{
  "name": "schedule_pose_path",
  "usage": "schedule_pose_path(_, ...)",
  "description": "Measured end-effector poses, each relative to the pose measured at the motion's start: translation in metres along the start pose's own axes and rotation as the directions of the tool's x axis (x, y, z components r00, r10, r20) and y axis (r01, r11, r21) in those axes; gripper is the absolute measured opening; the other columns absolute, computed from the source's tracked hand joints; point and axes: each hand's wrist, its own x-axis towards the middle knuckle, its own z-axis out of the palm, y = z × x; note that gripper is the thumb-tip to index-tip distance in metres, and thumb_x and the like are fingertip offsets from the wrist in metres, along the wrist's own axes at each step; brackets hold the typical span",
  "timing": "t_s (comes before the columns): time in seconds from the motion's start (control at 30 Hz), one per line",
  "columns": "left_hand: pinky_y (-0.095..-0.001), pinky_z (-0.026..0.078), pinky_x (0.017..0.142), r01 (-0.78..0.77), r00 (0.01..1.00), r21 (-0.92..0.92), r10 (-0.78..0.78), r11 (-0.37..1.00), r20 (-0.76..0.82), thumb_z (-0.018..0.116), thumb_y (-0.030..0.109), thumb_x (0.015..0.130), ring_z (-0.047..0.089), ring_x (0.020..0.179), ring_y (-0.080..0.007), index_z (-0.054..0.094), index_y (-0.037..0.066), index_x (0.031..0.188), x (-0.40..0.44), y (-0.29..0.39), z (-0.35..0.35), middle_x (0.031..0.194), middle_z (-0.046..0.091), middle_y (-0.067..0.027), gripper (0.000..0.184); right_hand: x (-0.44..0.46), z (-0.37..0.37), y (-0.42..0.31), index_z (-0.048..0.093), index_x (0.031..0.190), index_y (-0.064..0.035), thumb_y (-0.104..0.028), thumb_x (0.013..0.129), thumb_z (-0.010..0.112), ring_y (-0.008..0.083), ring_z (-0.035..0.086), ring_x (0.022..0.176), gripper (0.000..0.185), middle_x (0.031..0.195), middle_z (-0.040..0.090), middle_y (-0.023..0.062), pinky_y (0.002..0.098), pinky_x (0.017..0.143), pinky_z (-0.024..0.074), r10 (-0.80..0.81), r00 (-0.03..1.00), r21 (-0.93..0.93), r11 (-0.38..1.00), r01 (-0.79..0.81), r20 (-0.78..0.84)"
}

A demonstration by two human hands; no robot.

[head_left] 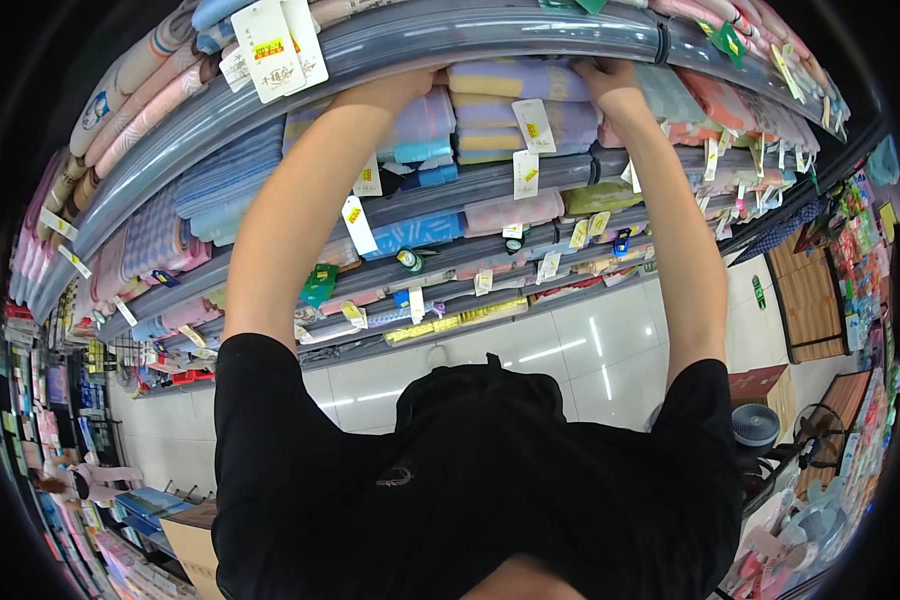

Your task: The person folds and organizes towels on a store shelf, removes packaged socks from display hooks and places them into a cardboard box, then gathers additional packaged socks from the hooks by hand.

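A stack of folded purple and yellow towels [523, 110] lies on a shelf between my two hands. My left hand [410, 86] reaches in at the stack's left, above a folded lilac and pink towel [420, 118]. The grey shelf edge above hides most of its fingers. At the stack's upper right corner, my right hand [613, 82] rests with its fingers apart against the towels; some fingertips are hidden. A white price tag [533, 126] with a yellow sticker hangs in front of the stack. Grey-green folded towels [667, 95] lie right of my right hand.
A clear-fronted shelf edge [470, 35] curves above my hands. Lower shelves hold more folded towels, including a blue stack [232, 175], with many hanging tags. Tiled floor [610, 340] lies below. A fan [820, 435] stands at right, and another person [90, 480] is at far left.
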Motion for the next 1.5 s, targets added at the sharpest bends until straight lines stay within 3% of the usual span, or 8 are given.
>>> schedule_pose_path(0.3,-0.0376,0.049,0.088,-0.036,0.996,0.024,0.034,0.999,0.081,0.065,0.025,0.084,0.059,0.110,-0.0308,0.045,0.004,0.133,-0.010,0.025,0.007,0.123,0.058,-0.0177,0.057,-0.046,-0.019,-0.019,0.062,0.116,-0.0011,-0.021,0.081,0.062,0.0353,0.059,0.104,0.040,0.115,0.062,0.0240,0.0405,0.091,0.0452,-0.061,0.997,-0.255,0.966,0.047,-0.046)
schedule_pose_path(0.4,-0.0377,0.049,0.087,-0.065,0.993,0.027,0.062,0.998,0.102,0.065,0.025,0.084,0.059,0.110,-0.0309,0.045,0.004,0.133,-0.018,0.025,0.004,0.124,0.058,-0.0177,0.057,-0.067,-0.027,-0.016,0.055,0.124,-0.0058,-0.019,0.074,0.065,0.0410,0.052,0.111,0.053,0.124,0.054,0.0228,0.0440,0.097,0.0425,-0.462,0.865,-0.536,0.689,0.489,0.196)
schedule_pose_path(0.47,-0.0429,0.050,0.089,-0.366,0.930,0.215,0.352,0.905,0.101,0.066,0.024,0.079,0.057,0.113,-0.0355,0.041,0.008,0.138,-0.028,0.022,0.009,0.127,0.055,-0.0184,0.066,-0.071,-0.027,-0.016,0.054,0.125,-0.0063,-0.017,0.074,0.066,0.0401,0.053,0.110,0.053,0.124,0.055,0.0220,0.0437,0.096,0.0437,-0.500,0.838,-0.591,0.615,0.521,0.219)
schedule_pose_path(0.6,-0.0449,0.051,0.087,-0.419,0.898,0.380,0.439,0.824,0.038,0.065,0.023,0.075,0.058,0.109,-0.0358,0.041,0.012,0.138,-0.020,0.016,0.035,0.124,0.057,-0.0193,0.068,-0.068,-0.019,-0.010,0.056,0.123,-0.0074,-0.011,0.074,0.068,0.0368,0.055,0.104,0.050,0.121,0.056,0.0164,0.0453,0.088,0.0465,-0.520,0.824,-0.687,0.515,0.512,0.224)
schedule_pose_path(0.8,-0.0444,0.051,0.086,-0.315,0.949,0.419,0.274,0.852,0.156,0.066,0.019,0.074,0.056,0.115,-0.0322,0.045,0.010,0.135,-0.030,0.037,0.027,0.124,0.057,-0.0175,0.065,-0.070,-0.027,-0.011,0.053,0.125,-0.0086,-0.009,0.075,0.068,0.0351,0.053,0.107,0.052,0.120,0.057,0.0140,0.0435,0.091,0.0450,-0.495,0.835,-0.724,0.481,0.495,0.242)
schedule_pose_path(0.97,-0.0433,0.051,0.087,-0.382,0.833,0.518,0.528,0.766,-0.166,0.067,0.021,0.076,0.054,0.119,-0.0305,0.050,0.009,0.130,-0.040,0.019,0.056,0.128,0.056,-0.0160,0.058,-0.086,-0.023,-0.003,0.054,0.124,-0.0111,-0.011,0.075,0.070,0.0322,0.054,0.104,0.051,0.120,0.055,0.0124,0.0401,0.090,0.0466,-0.611,0.770,-0.695,0.472,0.542,0.185)
schedule_pose_path(1.27,-0.0328,0.048,0.094,-0.359,0.868,0.477,0.475,0.802,-0.146,0.058,0.010,0.081,0.055,0.118,-0.0276,0.055,0.006,0.123,-0.037,0.021,0.046,0.127,0.058,-0.0124,0.042,-0.082,-0.022,-0.002,0.056,0.122,-0.0099,-0.013,0.075,0.072,0.0319,0.052,0.108,0.049,0.123,0.054,0.0114,0.0393,0.092,0.0460,-0.643,0.750,-0.638,0.514,0.574,0.157)
schedule_pose_path(1.5,-0.0413,0.047,0.094,-0.403,0.829,0.486,0.535,0.775,-0.166,0.055,0.009,0.080,0.060,0.112,-0.0269,0.057,0.006,0.119,-0.048,0.018,0.050,0.124,0.060,-0.0133,0.038,-0.089,-0.020,-0.007,0.055,0.122,-0.0092,-0.012,0.077,0.070,0.0315,0.052,0.110,0.047,0.124,0.055,0.0100,0.0399,0.093,0.0455,-0.600,0.782,-0.623,0.549,0.557,0.169)
